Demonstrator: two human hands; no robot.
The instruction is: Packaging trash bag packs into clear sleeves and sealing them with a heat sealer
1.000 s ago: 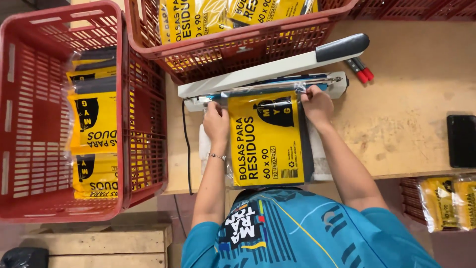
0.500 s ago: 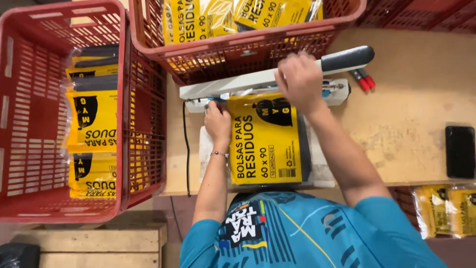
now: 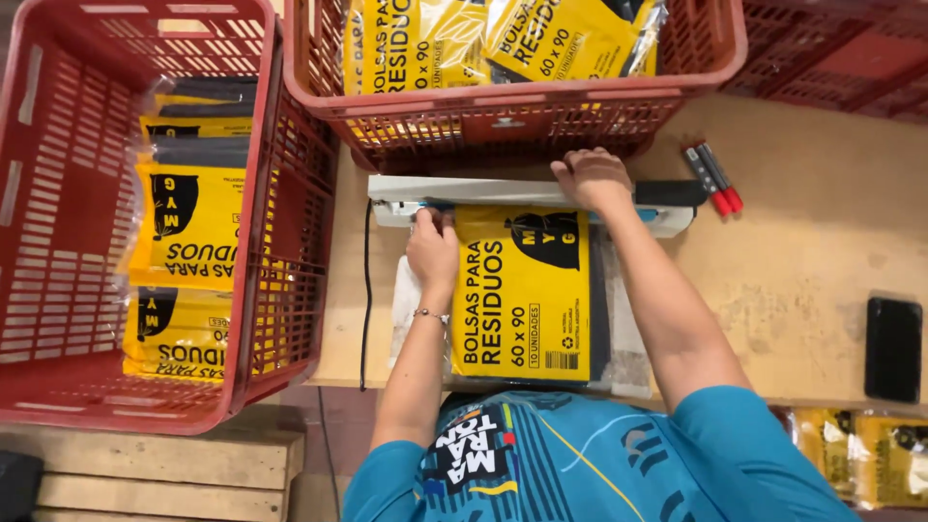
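Note:
A yellow and black packet of bags (image 3: 527,290) lies on the wooden table (image 3: 802,261) with its far end under the arm of a white heat sealer (image 3: 503,193). My left hand (image 3: 432,249) holds the packet's far left corner flat beside the sealer. My right hand (image 3: 592,179) presses down on the sealer's arm, which lies shut on the packet's edge. The arm's black handle (image 3: 672,193) sticks out to the right.
A red crate (image 3: 87,290) at the left holds several sealed yellow packets. Another red crate (image 3: 522,106) of packets stands behind the sealer. Two red markers (image 3: 715,179) and a black phone (image 3: 891,348) lie at the right. More packets (image 3: 870,454) sit low right.
My right hand left the packet's far right corner, took the sealer's raised arm and pushed it down flat onto the packet. My left hand stayed at the left corner.

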